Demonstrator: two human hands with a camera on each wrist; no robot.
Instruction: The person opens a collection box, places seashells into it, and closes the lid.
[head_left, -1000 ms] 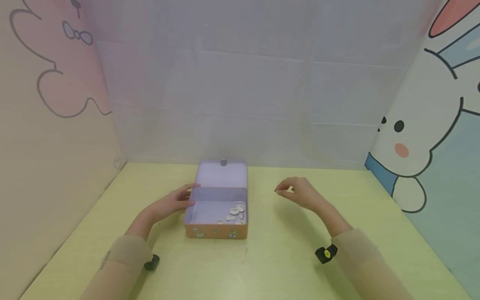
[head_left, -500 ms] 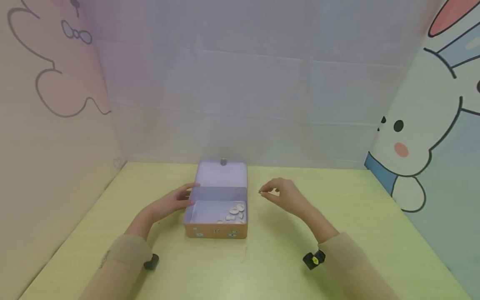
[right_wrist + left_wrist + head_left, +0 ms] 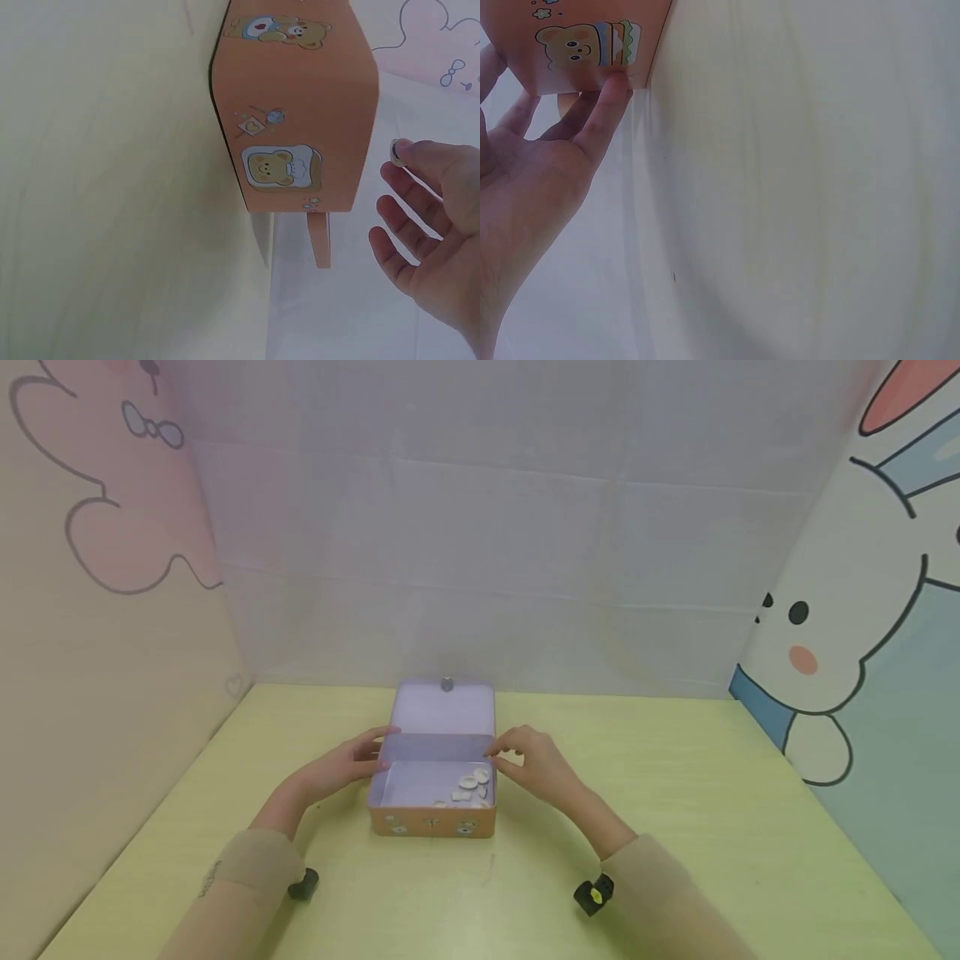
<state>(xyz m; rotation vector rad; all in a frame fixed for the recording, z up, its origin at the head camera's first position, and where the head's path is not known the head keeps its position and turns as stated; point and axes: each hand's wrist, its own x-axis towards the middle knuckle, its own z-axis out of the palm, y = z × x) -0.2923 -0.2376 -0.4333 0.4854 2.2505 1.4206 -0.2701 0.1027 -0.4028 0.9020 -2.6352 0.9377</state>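
Observation:
An orange tin box (image 3: 431, 822) with a lilac inside and bear prints stands with its lid (image 3: 442, 710) laid back. Several small white oval shells (image 3: 468, 782) lie in its front right part. At the box's back left corner my left hand (image 3: 345, 766) holds on, thumb at the side wall and fingers towards the lid hinge; the left wrist view shows the fingers (image 3: 604, 112) against the printed side. My right hand (image 3: 536, 766) is over the right rim, pinching a small white oval shell with a dark slit (image 3: 397, 153) between thumb and index finger.
The box stands on a pale yellow table (image 3: 675, 777). A white sheet (image 3: 487, 568) hangs behind the table's back edge. Cartoon-printed panels (image 3: 862, 693) border both sides. Dark wrist straps (image 3: 595, 894) sit by the sleeves.
My right hand has travelled left across the table with the shell, from well right of the box to its right rim. My left hand and the box have stayed put.

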